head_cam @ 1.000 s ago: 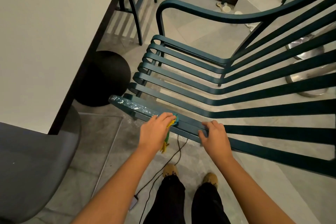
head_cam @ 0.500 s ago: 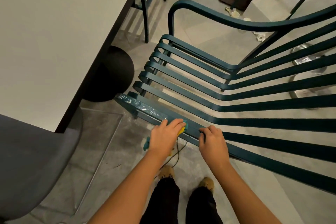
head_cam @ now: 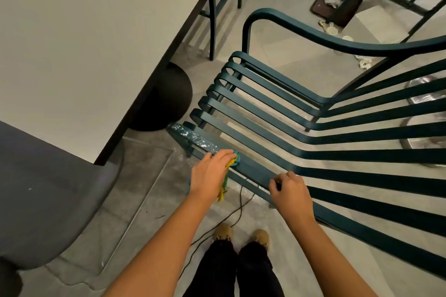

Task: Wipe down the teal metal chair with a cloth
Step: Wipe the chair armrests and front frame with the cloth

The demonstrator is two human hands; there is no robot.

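Pressing the cloth (head_cam: 233,160) down on the near arm rail (head_cam: 256,172), our left grip (head_cam: 212,174) has its fingers bent over it. A yellow end of the cloth hangs below the rail. Our right grip (head_cam: 292,193) is curled round the same rail a bit further along, holding the teal chair (head_cam: 313,143) steady. The two grips are near but not touching. In front of the cloth, the rail has white shiny spots up to its end, so we think that bit is not wiped yet. We cannot tell if the seat bars, back bars and far arm rail (head_cam: 313,36) are done. We think most of the job is left. The chair stands on the floor (head_cam: 149,176) beside the pale surface (head_cam: 96,31).
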